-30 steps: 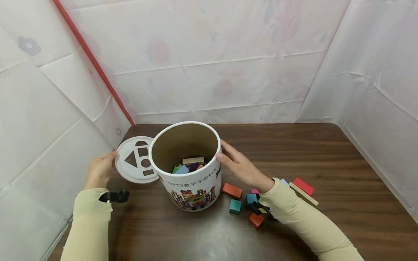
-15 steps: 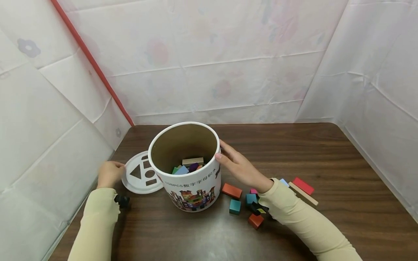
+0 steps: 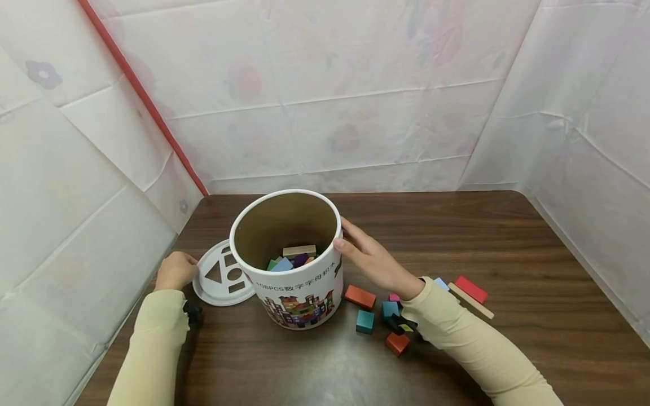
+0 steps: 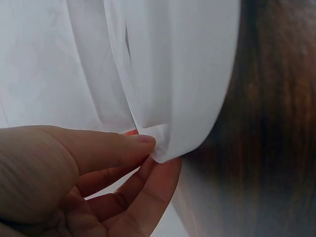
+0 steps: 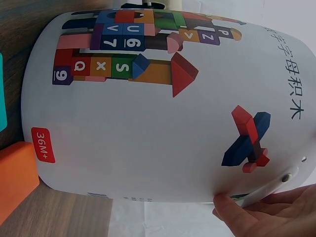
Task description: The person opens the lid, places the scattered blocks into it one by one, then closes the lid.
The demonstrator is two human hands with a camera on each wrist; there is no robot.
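Pinching lid (image 3: 222,274) in left hand (image 3: 174,270), right hand (image 3: 373,260) flat against tub (image 3: 289,293), loose blocks (image 3: 367,309) beside

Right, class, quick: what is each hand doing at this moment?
Left hand: pinches the rim of the lid.
Right hand: open, fingers resting straight against the side of the tub.

A dark wooden worktop (image 3: 508,237) is enclosed by white sheeting (image 3: 355,84) along its far, left and right edges, with a red strip (image 3: 142,96) running down at the far left corner. Toward the right edge, a red flat block (image 3: 472,288) is seen beside a pale wooden stick (image 3: 472,302).
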